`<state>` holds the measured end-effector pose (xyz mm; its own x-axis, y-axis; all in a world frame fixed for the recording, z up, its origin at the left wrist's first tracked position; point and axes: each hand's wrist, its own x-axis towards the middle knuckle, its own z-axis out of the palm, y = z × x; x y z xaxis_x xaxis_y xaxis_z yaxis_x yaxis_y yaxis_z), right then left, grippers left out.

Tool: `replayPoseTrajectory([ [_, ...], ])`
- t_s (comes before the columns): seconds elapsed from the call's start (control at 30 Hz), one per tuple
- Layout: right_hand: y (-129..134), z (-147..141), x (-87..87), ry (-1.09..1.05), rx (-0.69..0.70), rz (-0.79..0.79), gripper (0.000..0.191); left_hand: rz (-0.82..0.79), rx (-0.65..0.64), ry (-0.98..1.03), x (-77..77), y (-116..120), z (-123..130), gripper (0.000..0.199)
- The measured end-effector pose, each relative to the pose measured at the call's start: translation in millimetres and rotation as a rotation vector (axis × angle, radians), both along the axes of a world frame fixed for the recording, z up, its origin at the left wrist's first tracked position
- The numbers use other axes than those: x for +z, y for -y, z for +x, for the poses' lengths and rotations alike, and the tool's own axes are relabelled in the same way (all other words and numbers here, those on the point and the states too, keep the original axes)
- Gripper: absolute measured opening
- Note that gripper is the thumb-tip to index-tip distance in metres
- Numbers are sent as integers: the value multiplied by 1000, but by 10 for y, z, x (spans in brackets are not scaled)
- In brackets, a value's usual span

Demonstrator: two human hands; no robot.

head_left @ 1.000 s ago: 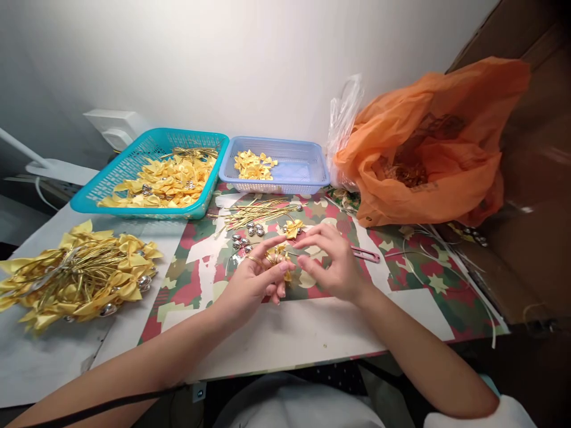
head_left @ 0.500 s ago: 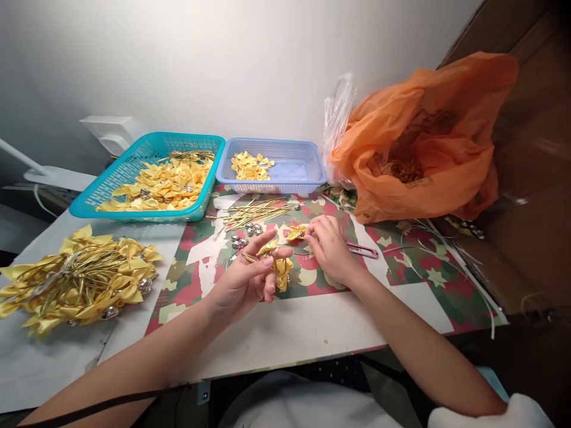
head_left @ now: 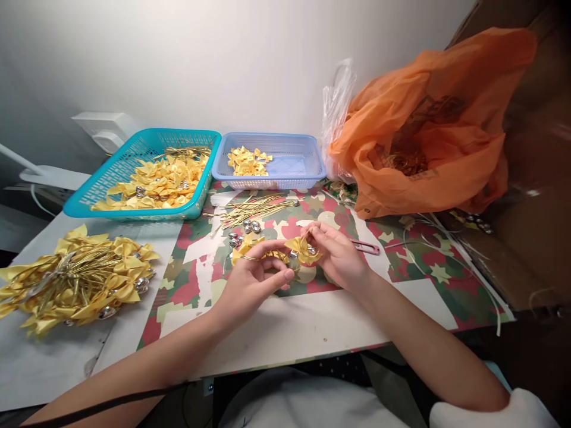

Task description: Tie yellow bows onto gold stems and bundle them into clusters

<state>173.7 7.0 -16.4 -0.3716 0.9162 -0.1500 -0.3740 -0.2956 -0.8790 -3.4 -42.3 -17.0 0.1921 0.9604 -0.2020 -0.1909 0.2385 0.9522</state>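
The right hand (head_left: 340, 254) pinches a yellow flower (head_left: 303, 248); the left hand (head_left: 250, 282) — loosely curled — holds other flowers (head_left: 243, 248), partly hiding them. Silver bells (head_left: 256, 227) lie just beyond.

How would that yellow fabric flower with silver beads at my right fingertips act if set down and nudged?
The yellow fabric flower at your right hand is probably light and somewhat floppy, since it looks folded from thin material. Its shiny, round silver beads may feel slippery and make it rock rather than slide flat.

Yellow flower (head_left: 304, 251) in right fingers (head_left: 325, 233)
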Motion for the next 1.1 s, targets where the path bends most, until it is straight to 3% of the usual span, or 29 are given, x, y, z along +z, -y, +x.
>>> replayPoseTrajectory([
  [0.43,73,-61,-5,-48,74,-116,37,-126,55,-64,-7,-37,-6,45],
  [0.7,99,-67,-22,-37,78,-53,33,-197,93,137,-68,-84,-24,42],
  [0.97,119,-79,-61,19,87,26,36,-203,64,175,-60,-96,-14,39],
  [1.1,120,-56,-45,129,55,139,37,-199,41,193,-48,-75,-14,30],
])
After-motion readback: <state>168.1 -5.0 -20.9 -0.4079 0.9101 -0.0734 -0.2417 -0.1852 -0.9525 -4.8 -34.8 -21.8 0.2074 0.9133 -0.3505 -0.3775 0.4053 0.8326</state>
